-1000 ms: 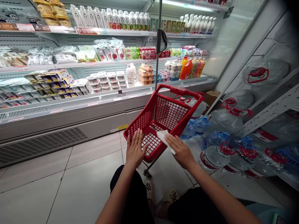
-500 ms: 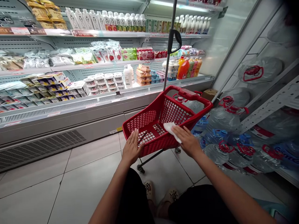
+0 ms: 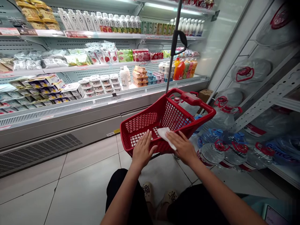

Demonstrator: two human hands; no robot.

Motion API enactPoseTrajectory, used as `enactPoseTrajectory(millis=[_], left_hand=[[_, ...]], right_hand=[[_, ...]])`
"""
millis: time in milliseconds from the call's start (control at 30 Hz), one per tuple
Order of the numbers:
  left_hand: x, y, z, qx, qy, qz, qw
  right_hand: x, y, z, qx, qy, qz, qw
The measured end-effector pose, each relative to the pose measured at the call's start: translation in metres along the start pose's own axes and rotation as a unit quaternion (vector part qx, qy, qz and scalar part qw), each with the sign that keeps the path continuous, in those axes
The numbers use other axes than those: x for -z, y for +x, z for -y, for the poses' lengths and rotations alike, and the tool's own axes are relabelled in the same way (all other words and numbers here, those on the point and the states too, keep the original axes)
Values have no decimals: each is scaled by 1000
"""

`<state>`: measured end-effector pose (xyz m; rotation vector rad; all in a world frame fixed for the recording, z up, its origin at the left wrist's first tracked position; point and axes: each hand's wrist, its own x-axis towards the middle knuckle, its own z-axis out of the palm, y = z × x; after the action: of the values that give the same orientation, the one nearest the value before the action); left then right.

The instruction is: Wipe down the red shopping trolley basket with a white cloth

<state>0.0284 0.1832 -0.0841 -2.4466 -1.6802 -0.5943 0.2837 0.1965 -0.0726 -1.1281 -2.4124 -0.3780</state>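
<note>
One red cart (image 3: 192, 99) is seen in front of a chilled display case (image 3: 98, 129); in its single basket (image 3: 160, 147), the gridded floor is exposed between perforated walls. One white cloth (image 3: 162, 133) is held in the right hand (image 3: 185, 149) against the basket's near rim, with the fingers laid flat over it and one finger spread from the rest; the thumb is hidden. The left hand (image 3: 142, 152) is placed palm down at the near side of the basket, its fingers set together and the thumb held apart; whether the rim is touched cannot be made out. In the case, two white bottles (image 3: 123, 78) are stood beside four front stacks of lidded tubs (image 3: 95, 85). At the right, three large clear jugs (image 3: 212, 152) with red handles are lined up low down.
</note>
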Motion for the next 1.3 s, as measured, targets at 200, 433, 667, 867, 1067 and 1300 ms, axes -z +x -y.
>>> enactPoseTrajectory(millis=[200, 433, 667, 867, 1067, 1300], left_hand=[[5, -6, 29, 42, 2, 2, 999], [-5, 16, -17, 22, -6, -26, 999], [-7, 22, -42, -52, -19, -3, 998], [-4, 18, -38, -33, -17, -13, 999], [-3, 16, -41, -35, -19, -18, 999], [-7, 14, -47, -45, -17, -18, 999]], right_hand=[[51, -36, -91, -100, -105, -58, 988], [35, -18, -52, -78, -69, -47, 993], [28, -13, -33, -19, -29, -7, 999], [105, -39, -123, -210, -61, -218, 951], [124, -32, -121, -171, -149, -230, 946], [31, -27, -59, -106, -72, -48, 991]])
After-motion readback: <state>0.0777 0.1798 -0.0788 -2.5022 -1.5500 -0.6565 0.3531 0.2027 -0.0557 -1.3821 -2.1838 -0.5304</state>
